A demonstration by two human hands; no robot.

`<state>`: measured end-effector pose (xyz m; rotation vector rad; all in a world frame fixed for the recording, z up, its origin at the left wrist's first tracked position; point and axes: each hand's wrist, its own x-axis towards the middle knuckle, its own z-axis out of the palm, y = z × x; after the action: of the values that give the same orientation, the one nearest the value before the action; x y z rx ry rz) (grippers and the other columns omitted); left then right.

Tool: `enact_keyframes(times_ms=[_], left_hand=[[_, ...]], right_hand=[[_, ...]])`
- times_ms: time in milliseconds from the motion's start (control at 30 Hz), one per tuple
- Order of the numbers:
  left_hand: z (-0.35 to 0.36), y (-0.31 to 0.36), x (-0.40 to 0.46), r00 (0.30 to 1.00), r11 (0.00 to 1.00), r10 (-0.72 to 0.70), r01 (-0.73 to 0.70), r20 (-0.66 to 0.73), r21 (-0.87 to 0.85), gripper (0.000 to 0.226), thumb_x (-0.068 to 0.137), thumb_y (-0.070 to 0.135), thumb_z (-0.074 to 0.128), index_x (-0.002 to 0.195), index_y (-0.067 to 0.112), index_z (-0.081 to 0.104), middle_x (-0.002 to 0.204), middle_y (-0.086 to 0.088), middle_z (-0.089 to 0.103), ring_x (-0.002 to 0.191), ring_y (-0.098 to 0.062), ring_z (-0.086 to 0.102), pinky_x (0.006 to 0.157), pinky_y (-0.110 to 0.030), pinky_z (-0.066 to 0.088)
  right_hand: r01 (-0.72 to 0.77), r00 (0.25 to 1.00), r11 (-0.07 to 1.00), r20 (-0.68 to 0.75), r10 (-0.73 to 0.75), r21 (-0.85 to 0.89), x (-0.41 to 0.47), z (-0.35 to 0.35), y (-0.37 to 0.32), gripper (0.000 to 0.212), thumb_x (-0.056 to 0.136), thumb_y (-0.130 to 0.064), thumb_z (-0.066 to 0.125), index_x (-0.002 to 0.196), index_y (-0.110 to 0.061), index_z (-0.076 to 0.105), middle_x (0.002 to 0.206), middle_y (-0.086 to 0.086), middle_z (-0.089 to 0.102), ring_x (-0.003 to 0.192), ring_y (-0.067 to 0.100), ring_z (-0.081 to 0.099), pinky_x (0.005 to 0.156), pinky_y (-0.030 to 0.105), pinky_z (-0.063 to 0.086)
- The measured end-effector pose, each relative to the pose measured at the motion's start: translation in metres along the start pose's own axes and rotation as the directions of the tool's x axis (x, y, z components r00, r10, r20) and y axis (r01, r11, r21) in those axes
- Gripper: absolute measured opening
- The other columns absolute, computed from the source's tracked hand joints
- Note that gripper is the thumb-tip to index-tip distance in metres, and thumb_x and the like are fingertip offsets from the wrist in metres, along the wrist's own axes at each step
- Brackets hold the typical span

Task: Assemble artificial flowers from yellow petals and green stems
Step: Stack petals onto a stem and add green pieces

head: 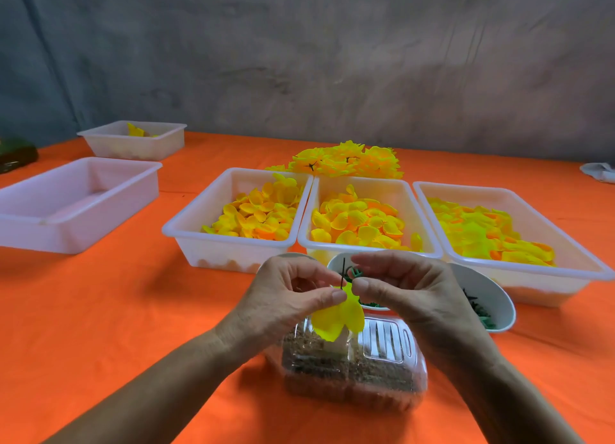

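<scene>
Orange surface [116, 310], petal trays [233, 244] far. Left hand [286, 297] and right hand [402, 290], each grip pinching petals [336, 317] on upright stem [343, 270], steadying for threading.

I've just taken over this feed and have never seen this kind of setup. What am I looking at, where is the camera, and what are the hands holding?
There is no machine: a person works bare-handed, filmed by one camera on their head looking down. The left hand and right hand pinch a yellow petal piece threaded on a thin dark stem. On the orange tablecloth stand three white trays of yellow petals, two white bowls of green parts, a clear plastic box, and a heap of finished flowers behind.
</scene>
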<state>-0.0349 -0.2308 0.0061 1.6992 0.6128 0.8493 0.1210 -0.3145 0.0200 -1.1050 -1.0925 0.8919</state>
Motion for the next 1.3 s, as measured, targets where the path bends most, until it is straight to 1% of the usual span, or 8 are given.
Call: enact_keyframes(times_ms=[133,267,400,600,833,1000,1167,1300], left_hand=[[0.002,0.002,0.0,0.997,0.997,0.046,-0.05,-0.055,-0.061,0.017,0.06,0.027,0.075,0.072,0.015,0.075,0.075,-0.016,0.07,0.073,-0.021,0.06,0.071,-0.037,0.047],[0.004,0.001,0.0,0.997,0.995,0.053,-0.057,-0.049,-0.086,0.01,0.06,0.028,0.074,0.069,0.023,0.075,0.066,0.002,0.068,0.067,-0.009,0.06,0.065,-0.023,0.047],[0.005,0.0,0.0,0.996,0.991,0.067,-0.072,-0.055,-0.108,0.008,0.059,0.029,0.074,0.067,0.027,0.075,0.062,0.007,0.066,0.062,-0.003,0.058,0.061,-0.016,0.047],[0.004,-0.002,0.001,0.997,0.992,0.075,-0.078,-0.037,-0.1,0.007,0.061,0.028,0.074,0.068,0.026,0.074,0.062,0.006,0.066,0.061,-0.003,0.058,0.059,-0.016,0.046],[0.003,-0.004,0.001,0.997,0.993,0.076,-0.079,-0.033,-0.093,0.007,0.062,0.031,0.075,0.068,0.026,0.074,0.062,0.006,0.066,0.061,-0.002,0.057,0.059,-0.015,0.046],[0.003,-0.004,0.002,0.997,0.993,0.068,-0.072,-0.036,-0.093,0.009,0.061,0.031,0.075,0.068,0.025,0.074,0.064,0.004,0.067,0.064,-0.005,0.059,0.062,-0.018,0.048],[0.003,-0.003,0.001,0.997,0.994,0.061,-0.064,-0.036,-0.088,0.011,0.062,0.03,0.075,0.069,0.023,0.074,0.067,0.0,0.067,0.066,-0.01,0.059,0.065,-0.023,0.048],[0.003,-0.002,0.001,0.997,0.991,0.079,-0.081,-0.021,-0.104,0.006,0.062,0.028,0.074,0.067,0.025,0.073,0.064,0.006,0.067,0.063,-0.003,0.059,0.062,-0.016,0.047]], right_hand=[[0.039,0.999,0.999,-0.021,-0.039,-0.026,-0.001,0.003,-0.001,0.026,0.055,-0.014,0.077,0.08,-0.008,0.073,0.079,0.012,0.074,0.07,0.016,0.07,0.06,0.022,0.054],[0.054,0.998,0.997,-0.027,-0.055,-0.046,-0.002,0.004,-0.002,0.029,0.058,-0.016,0.077,0.085,-0.006,0.073,0.082,0.014,0.074,0.076,0.021,0.07,0.065,0.026,0.055],[0.068,0.997,0.997,-0.043,-0.069,-0.036,-0.002,0.01,-0.002,0.025,0.058,-0.015,0.076,0.083,-0.009,0.074,0.079,0.014,0.073,0.072,0.018,0.067,0.063,0.025,0.053],[0.115,0.992,0.993,-0.059,-0.115,0.002,-0.002,0.014,-0.005,0.018,0.058,-0.014,0.076,0.076,-0.014,0.076,0.077,0.01,0.074,0.071,0.016,0.07,0.063,0.021,0.056],[0.138,0.989,0.99,-0.056,-0.14,-0.035,-0.004,0.016,-0.006,0.029,0.06,-0.024,0.077,0.088,-0.017,0.076,0.081,0.01,0.074,0.074,0.02,0.07,0.063,0.027,0.055],[0.188,0.976,0.98,-0.097,-0.193,-0.06,-0.004,0.018,-0.005,0.024,0.062,-0.025,0.077,0.086,-0.024,0.075,0.078,0.008,0.074,0.072,0.017,0.069,0.058,0.025,0.054],[0.228,0.964,0.973,-0.137,-0.229,-0.026,-0.003,0.017,-0.007,0.022,0.061,-0.024,0.077,0.083,-0.021,0.076,0.075,0.005,0.074,0.068,0.012,0.069,0.06,0.019,0.052],[0.192,0.976,0.981,-0.092,-0.195,-0.04,-0.004,0.02,-0.006,0.024,0.061,-0.024,0.077,0.084,-0.02,0.076,0.076,0.008,0.074,0.068,0.015,0.069,0.059,0.021,0.054]])
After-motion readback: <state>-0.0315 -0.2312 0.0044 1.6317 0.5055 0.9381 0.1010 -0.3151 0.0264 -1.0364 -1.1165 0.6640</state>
